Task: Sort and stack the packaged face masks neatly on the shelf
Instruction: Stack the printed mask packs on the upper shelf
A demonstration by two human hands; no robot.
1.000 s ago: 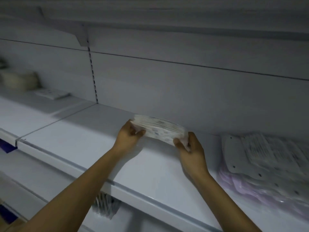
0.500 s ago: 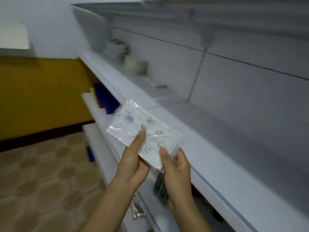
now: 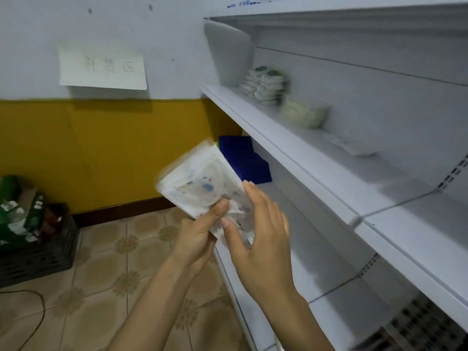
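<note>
While the mask pack (image 3: 200, 183) is pinched in the grip of the left hand (image 3: 197, 236), off the shelf (image 3: 291, 148), the right hand (image 3: 263, 236) flat against it, its edges should be squared before stacking.

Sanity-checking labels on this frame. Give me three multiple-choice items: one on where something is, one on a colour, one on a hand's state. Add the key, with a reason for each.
1. Where is the mask packet?
A) in the left hand, off the shelf
B) lying flat on the shelf
C) out of view

2. What colour is the lower wall band?
A) red
B) yellow
C) green

3. How is the right hand?
A) a closed fist
B) gripping the shelf edge
C) fingers straight, against the mask packet

Key:
1 A: the left hand's thumb presses on the mask packet's face, out in front of the shelf.
2 B: the band is plainly yellow down to the dark skirting.
3 C: the fingers are extended beside the mask packet and curl round nothing.
</note>
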